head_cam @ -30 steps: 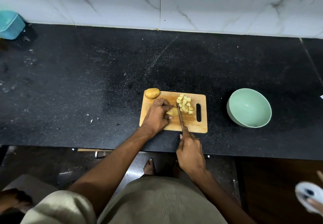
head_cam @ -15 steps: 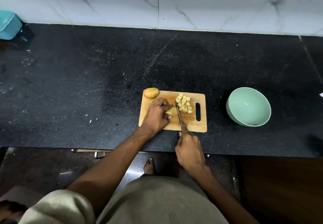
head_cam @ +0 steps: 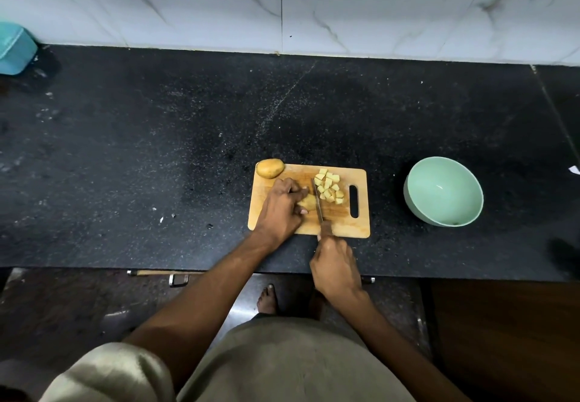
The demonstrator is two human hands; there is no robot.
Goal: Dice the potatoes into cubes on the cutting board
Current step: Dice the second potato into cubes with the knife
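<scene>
Left hand (head_cam: pixel 280 210) clamping potato piece (head_cam: pixel 308 202) steady; right hand (head_cam: pixel 335 266) gripping knife (head_cam: pixel 317 200); cubes (head_cam: pixel 329 185) cleared toward two o'clock.

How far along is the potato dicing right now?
Done: a pile of cubes on the cutting board. In hand: the left hand holds a potato piece while the right hand cuts it with the knife. Left: one whole potato.
</scene>
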